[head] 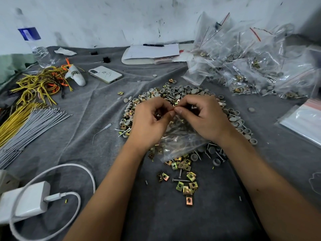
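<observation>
Both hands meet at the centre of the grey cloth (pixel 97 105). The left hand (pixel 149 119) and the right hand (pixel 203 117), fingers curled, each pinch the top edge of a small clear bag (pixel 181 139). It trails toward 6 o'clock over the pile of clips, caps and screws (pixel 173 92). Filled bags (pixel 243 70) lie at 2 o'clock, a phone (pixel 105 74) at 10 o'clock

We saw a dark grey cloth (pixel 156 214). The little square clips (pixel 186 184) were shiny gold, and the round caps (pixel 194 91) were pale grey. The bag (pixel 182 136) was see-through. The wires (pixel 33 85) were yellow and orange, the charger (pixel 26 200) white, the bottle label (pixel 28 33) blue, the pen (pixel 153 45) black.
</observation>
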A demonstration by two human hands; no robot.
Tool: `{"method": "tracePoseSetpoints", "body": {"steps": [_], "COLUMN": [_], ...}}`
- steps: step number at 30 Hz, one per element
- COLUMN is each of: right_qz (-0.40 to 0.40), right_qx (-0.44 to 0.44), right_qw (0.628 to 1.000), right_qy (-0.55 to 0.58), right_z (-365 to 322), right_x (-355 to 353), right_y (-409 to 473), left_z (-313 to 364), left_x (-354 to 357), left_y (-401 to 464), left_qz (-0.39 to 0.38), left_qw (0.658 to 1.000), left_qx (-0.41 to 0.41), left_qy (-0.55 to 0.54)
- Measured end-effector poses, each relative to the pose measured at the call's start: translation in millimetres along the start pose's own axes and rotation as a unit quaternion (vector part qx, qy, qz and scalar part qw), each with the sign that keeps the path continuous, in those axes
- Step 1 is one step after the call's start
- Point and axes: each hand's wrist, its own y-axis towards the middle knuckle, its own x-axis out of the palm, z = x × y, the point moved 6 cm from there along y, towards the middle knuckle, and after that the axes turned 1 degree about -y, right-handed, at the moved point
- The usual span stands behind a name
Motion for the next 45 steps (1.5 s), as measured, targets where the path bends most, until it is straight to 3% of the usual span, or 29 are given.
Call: {"method": "tracePoseSetpoints", "body": {"steps": [6, 16, 22, 30, 45], "right_qz": [0.064, 0.095, 0.093, 0.130, 0.149], "right_qx": [0.012, 0.048, 0.073, 0.115, 0.156], "right_qw": [0.998, 0.994, 0.992, 0.982, 0.965], "right_qy": [-0.001, 0.018, 0.034, 0.081, 0.147], "right_z": [6.6, 15.6, 17.6, 25.8, 36.9], "right_x": [-11.3, -15.2, -13.7, -21.5, -21.3], "right_y": [-0.3, -1.0, -3.2, -3.5, -5.7], "left_z": [-6.5, -20.3, -14.8, -25.9, -44.2], "left_x": [-2.5, -7.1, -7.9, -12.2, -16.2], "left_y": [1.2, 1.2, 0.7, -0.6, 0.2], "left_qz": [0.015, 0.040, 0.039, 0.070, 0.129], "left_qw": [0.999, 0.992, 0.996, 0.987, 0.958], "left_qx": [-0.032, -0.099, -0.071, -0.123, -0.157], "left_qy": [0.009, -0.064, -0.043, -0.077, -0.204]}}
